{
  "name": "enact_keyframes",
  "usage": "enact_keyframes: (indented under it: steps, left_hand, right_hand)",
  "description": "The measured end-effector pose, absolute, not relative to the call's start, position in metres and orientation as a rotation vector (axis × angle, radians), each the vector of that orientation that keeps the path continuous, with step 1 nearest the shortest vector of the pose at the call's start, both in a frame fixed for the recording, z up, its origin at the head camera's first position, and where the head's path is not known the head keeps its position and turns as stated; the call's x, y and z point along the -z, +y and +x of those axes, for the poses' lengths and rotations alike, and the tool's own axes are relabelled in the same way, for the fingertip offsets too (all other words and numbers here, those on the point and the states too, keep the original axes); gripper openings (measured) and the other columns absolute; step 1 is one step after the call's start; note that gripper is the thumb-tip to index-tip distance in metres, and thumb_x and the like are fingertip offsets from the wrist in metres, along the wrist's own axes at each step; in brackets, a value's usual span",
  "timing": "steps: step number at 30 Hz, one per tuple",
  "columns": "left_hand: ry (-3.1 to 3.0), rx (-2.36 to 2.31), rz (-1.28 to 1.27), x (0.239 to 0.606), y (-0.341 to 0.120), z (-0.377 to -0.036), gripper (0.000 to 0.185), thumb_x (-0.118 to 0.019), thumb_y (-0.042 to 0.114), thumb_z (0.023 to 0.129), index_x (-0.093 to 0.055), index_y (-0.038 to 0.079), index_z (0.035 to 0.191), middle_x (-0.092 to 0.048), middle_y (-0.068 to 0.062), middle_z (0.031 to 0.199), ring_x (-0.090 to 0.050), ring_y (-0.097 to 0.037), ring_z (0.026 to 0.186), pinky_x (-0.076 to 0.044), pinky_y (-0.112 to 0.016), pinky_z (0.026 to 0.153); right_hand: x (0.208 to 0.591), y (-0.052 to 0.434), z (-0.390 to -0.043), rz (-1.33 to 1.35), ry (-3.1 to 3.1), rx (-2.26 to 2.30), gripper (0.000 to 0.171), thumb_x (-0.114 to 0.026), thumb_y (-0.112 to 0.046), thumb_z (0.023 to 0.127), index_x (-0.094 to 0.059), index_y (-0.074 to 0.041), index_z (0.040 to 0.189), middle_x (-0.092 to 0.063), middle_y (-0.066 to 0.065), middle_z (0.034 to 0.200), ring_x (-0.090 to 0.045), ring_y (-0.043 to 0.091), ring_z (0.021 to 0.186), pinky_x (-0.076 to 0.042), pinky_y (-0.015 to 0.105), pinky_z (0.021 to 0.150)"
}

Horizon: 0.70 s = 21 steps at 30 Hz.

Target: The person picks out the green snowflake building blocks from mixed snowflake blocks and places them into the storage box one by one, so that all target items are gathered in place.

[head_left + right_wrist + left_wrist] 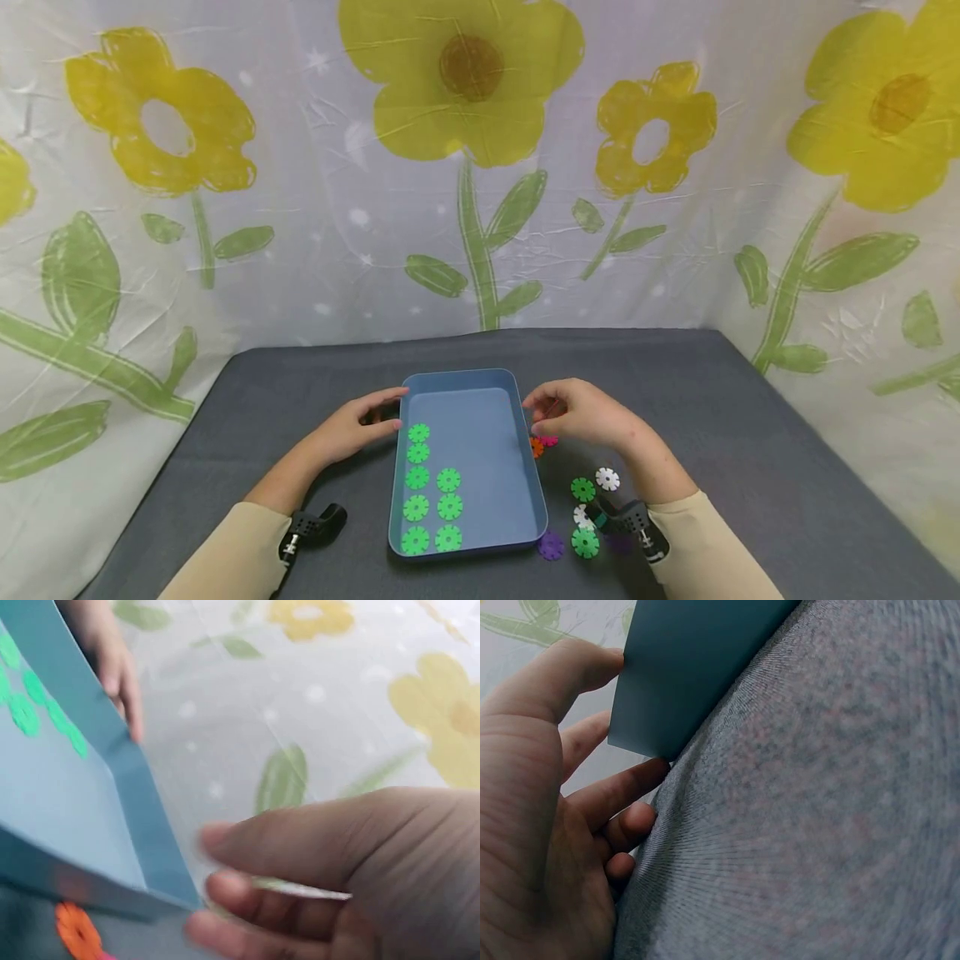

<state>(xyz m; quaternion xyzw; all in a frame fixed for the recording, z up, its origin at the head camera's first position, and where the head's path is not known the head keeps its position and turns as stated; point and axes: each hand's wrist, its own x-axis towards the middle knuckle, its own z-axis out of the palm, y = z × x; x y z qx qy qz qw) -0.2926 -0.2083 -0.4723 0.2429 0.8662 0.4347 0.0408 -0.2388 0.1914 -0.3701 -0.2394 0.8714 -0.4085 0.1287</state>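
Note:
A blue rectangular tray (491, 467) lies on the dark cloth, with several green notched discs (417, 477) in two columns at its left side. My left hand (352, 427) is at the tray's left side; in the left wrist view the thumb and fingertips touch its wall (682, 675). Just outside the tray's right wall is my right hand (581, 412), loosely bent, thumb and fingers apart in the right wrist view. A bit of red shows between its fingers in the head view. Below it lie an orange disc (537, 447) and a pink disc (550, 441).
Right of the tray, near the right wrist, lie green discs (585, 542), white discs (607, 479) and a purple disc (551, 546). Each wrist wears a black strap (318, 527). A curtain (300, 208) with printed yellow flowers hangs behind the table.

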Motion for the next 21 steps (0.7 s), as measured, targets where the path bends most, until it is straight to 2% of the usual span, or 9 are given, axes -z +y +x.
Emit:
enact_keyframes:
  steps: [4,7,12,18,21]
  left_hand:
    - [2.645,-1.348,0.737,0.471,-0.208,-0.291,0.057,-0.072,0.029,0.099,-0.053,0.014,0.151,-0.058,-0.014,0.133,-0.048,-0.024,0.081,-0.041,-0.036,0.065]
    - [2.646,-1.358,0.723,0.471,-0.207,-0.291,0.057,-0.072,0.029,0.099,-0.053,0.014,0.151,-0.058,-0.015,0.133,-0.048,-0.024,0.081,-0.041,-0.036,0.064]
    - [2.651,-1.359,0.714,0.472,-0.207,-0.291,0.058,-0.072,0.031,0.099,-0.053,0.015,0.152,-0.059,-0.014,0.132,-0.048,-0.021,0.079,-0.041,-0.035,0.063]
    - [2.649,-1.348,0.723,0.473,-0.207,-0.292,0.058,-0.07,0.033,0.1,-0.052,0.016,0.152,-0.059,-0.012,0.127,-0.048,-0.021,0.079,-0.042,-0.035,0.064]
    - [2.654,-1.338,0.722,0.473,-0.207,-0.293,0.058,-0.07,0.034,0.1,-0.052,0.017,0.152,-0.06,-0.009,0.121,-0.049,-0.02,0.078,-0.042,-0.034,0.064]
  right_hand:
    - [0.373,0.205,-0.241,-0.577,2.535,0.974,0.019,-0.081,0.004,0.081,-0.065,0.001,0.091,-0.056,0.002,0.078,-0.051,0.017,0.071,-0.044,0.031,0.063]
    - [0.379,0.207,-0.238,-0.439,2.551,0.741,0.025,-0.086,0.002,0.075,-0.062,-0.003,0.082,-0.052,0.002,0.073,-0.045,0.016,0.065,-0.038,0.032,0.059]
    - [0.394,0.207,-0.238,-0.322,2.59,0.48,0.029,-0.09,-0.003,0.074,-0.062,-0.008,0.081,-0.057,0.003,0.079,-0.049,0.017,0.068,-0.041,0.033,0.06]
    - [0.401,0.21,-0.243,-0.291,2.636,0.549,0.022,-0.086,-0.006,0.082,-0.065,-0.007,0.075,-0.055,0.001,0.072,-0.047,0.016,0.064,-0.038,0.032,0.059]
    - [0.4,0.211,-0.243,-0.295,2.658,0.552,0.022,-0.088,-0.009,0.08,-0.066,-0.008,0.078,-0.056,0.0,0.074,-0.048,0.016,0.066,-0.04,0.032,0.06]
